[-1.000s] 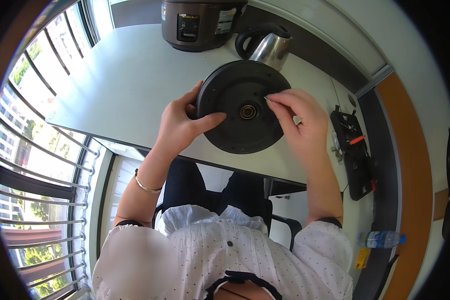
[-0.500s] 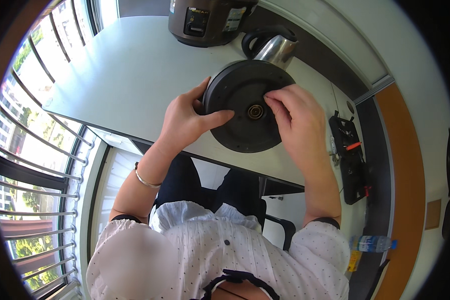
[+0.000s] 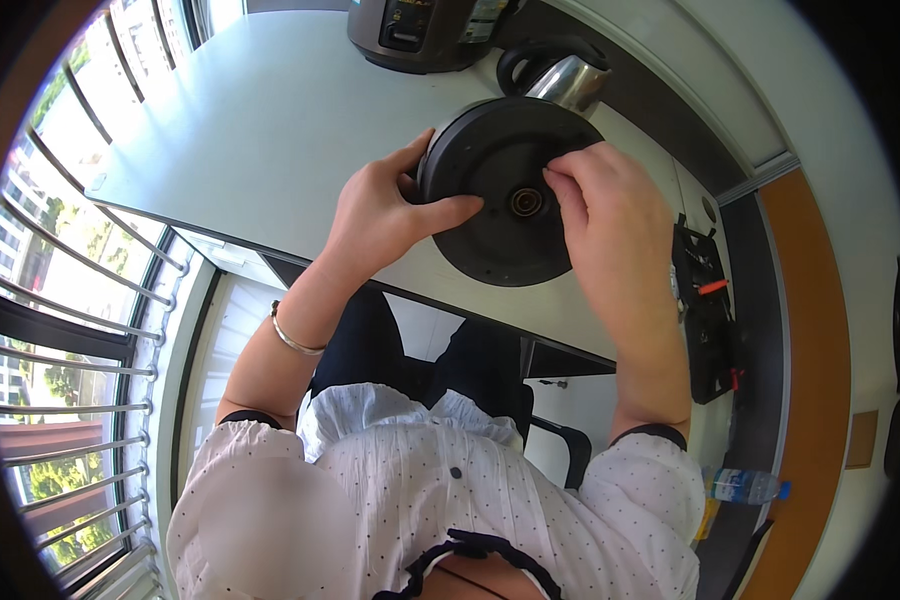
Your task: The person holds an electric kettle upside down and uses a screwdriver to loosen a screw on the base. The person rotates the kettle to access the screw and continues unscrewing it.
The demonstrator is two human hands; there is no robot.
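A round black appliance base [image 3: 500,255] is tilted so its flat face turns toward me, above the table's front edge. Brass-coloured rings [image 3: 526,202] sit in a socket at its centre. My left hand [image 3: 378,215] grips the base's left rim, its thumb lying on the black face and its fingers going behind. To the right of the rings, my right hand [image 3: 622,210] is closed in a pinch, thumb and fingertips against the face. Whatever lies between those fingertips is too small or hidden to make out.
A dark electric cooker [image 3: 420,40] and a steel kettle [image 3: 573,82] with a black handle stand at the back of the white table [image 3: 240,130]. At the right lies an open black tool case [image 3: 710,365] with an orange-handled tool [image 3: 712,287]. Farther down is a plastic bottle [image 3: 745,487].
The base and both hands appear slightly higher and farther right in the picture, as do the table and the things on it. Both hands keep the same hold.
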